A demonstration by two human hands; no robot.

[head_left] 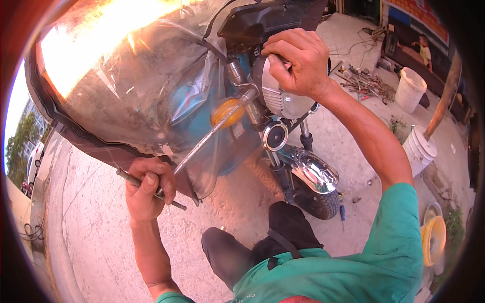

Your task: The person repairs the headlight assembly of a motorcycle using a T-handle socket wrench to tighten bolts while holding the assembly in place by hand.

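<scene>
My left hand [150, 187] is closed around a short dark metal rod [177, 204], beside the lower end of a long silver bar [197, 151] that slants up to a clamp on the fork [245, 93]. My right hand [298, 63] is curled at the top of the headlamp housing [273, 98], below a black dashboard [242, 22]; what its fingers grip is hidden. An orange indicator [225, 112] sits beside the bar. A clear plastic rain cover [116, 91] hangs over the left side. Below are a round horn [275, 135] and front wheel with chrome mudguard [316, 171].
A white bucket [410, 91], lidded bucket [420, 151] with wooden pole [444, 106] and yellow bucket [433, 240] stand right. Scattered tools [364, 81] and a screwdriver [342, 217] lie on concrete. A person [424, 53] is at upper right, a white car [35, 161] far left.
</scene>
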